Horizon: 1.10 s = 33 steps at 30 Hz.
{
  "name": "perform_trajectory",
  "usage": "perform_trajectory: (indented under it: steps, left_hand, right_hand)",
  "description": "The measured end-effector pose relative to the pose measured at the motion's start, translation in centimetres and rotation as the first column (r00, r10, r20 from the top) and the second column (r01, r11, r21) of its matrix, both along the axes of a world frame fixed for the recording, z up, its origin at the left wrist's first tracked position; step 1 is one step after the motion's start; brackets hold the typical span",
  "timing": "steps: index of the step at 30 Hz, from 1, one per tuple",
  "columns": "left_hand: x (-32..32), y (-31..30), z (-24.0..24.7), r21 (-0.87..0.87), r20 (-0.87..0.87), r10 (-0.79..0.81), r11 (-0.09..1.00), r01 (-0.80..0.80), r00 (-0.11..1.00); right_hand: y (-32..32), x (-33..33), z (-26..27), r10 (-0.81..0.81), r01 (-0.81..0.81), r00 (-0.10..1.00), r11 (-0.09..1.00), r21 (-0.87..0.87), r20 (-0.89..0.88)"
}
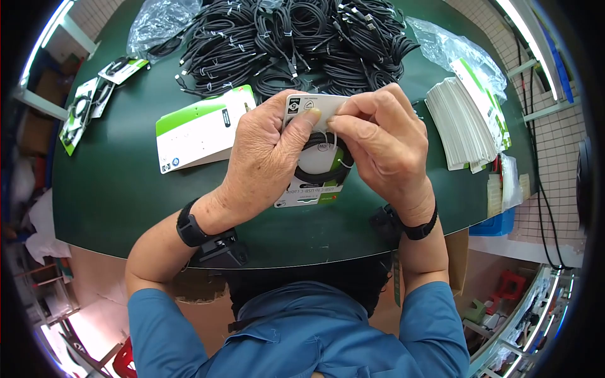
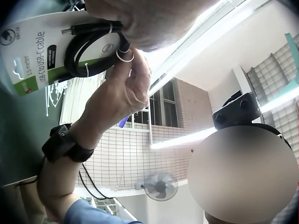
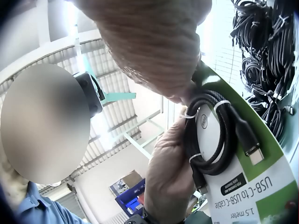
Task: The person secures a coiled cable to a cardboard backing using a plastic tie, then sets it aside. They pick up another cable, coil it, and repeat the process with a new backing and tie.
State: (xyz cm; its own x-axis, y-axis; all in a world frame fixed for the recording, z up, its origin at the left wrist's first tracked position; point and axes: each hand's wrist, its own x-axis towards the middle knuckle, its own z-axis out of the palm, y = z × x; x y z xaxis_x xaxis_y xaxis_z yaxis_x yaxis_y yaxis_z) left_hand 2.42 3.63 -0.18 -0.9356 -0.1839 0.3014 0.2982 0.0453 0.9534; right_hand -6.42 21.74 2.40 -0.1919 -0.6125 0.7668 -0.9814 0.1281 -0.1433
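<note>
My left hand (image 1: 265, 148) grips a white and green packaging card (image 1: 295, 198) by its upper end, thumb pressed flat on the front. A coiled black USB-C cable (image 3: 227, 135) lies against the card's printed face, with white ties (image 3: 222, 104) around the coil. In the left wrist view, one metal plug (image 2: 68, 31) points toward the card's printed text. My right hand (image 1: 392, 142) pinches a thin white tie (image 2: 125, 58) between thumb and forefinger, right at the card's upper edge. The fingertips hide the end of that tie.
Bundled black cables (image 1: 296, 38) are heaped at the back of the green table (image 1: 120, 201). Blank cards (image 1: 195, 135) lie left of the hands; a thick card stack (image 1: 463, 126) stands right. Carded cables (image 1: 79, 110) sit far left, plastic bags (image 1: 161, 25) behind.
</note>
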Motion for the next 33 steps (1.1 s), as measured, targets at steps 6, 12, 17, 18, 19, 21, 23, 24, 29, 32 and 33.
perform_trajectory:
  steps: [6, 12, 17, 18, 19, 21, 23, 24, 29, 32, 33]
  left_hand:
    - [-0.1, 0.1, -0.4, -0.005, 0.004, 0.008, 1.000, -0.008, 1.000]
    - [0.3, -0.1, 0.5, 0.047, 0.010, -0.067, 0.997, 0.067, 0.998]
    - [0.7, 0.6, 0.6, 0.033, -0.014, -0.076, 0.997, 0.077, 0.997]
    - [0.8, 0.6, 0.5, 0.028, -0.013, -0.069, 0.997, 0.069, 0.998]
    - [0.9, 0.6, 0.5, 0.023, -0.011, -0.060, 0.998, 0.060, 0.998]
    - [1.0, 0.6, 0.6, -0.013, -0.019, -0.062, 0.998, 0.062, 0.998]
    - [1.0, 0.5, 0.7, -0.066, -0.041, -0.053, 0.997, 0.051, 0.998]
    - [1.0, 0.5, 0.7, -0.072, -0.039, -0.057, 0.996, 0.054, 0.998]
    - [0.7, 0.4, 0.3, -0.066, -0.018, -0.062, 0.996, 0.061, 0.998]
    - [0.8, 0.4, 0.2, -0.059, -0.006, -0.064, 0.996, 0.063, 0.998]
    - [0.8, 0.5, 0.2, -0.061, -0.015, -0.071, 0.996, 0.070, 0.997]
  right_hand:
    - [0.8, -0.8, 0.2, 0.030, -0.030, 0.999, 0.999, 0.021, 0.043]
    - [2.3, -2.4, -0.3, 0.116, 0.092, 0.709, 0.962, -0.255, 0.695]
    - [2.1, -3.4, -2.9, 0.254, -0.111, -0.045, 0.960, -0.258, 0.966]
    - [1.7, -3.1, -3.4, 0.274, -0.195, -0.198, 0.930, -0.312, 0.941]
    - [1.5, -2.9, -3.7, 0.285, -0.185, -0.201, 0.928, -0.322, 0.937]
    - [1.3, -2.4, -3.9, 0.331, -0.204, -0.229, 0.903, -0.378, 0.915]
    - [1.0, -2.1, -3.9, 0.361, -0.210, -0.243, 0.887, -0.412, 0.900]
    - [0.9, -2.0, -3.7, 0.372, -0.194, -0.247, 0.886, -0.422, 0.895]
    - [1.0, -1.9, -3.0, 0.383, -0.195, -0.204, 0.886, -0.420, 0.901]
    - [0.9, -2.4, -3.2, 0.358, -0.198, -0.110, 0.906, -0.374, 0.927]
    - [0.8, -2.7, -3.3, 0.333, -0.181, -0.042, 0.925, -0.335, 0.942]
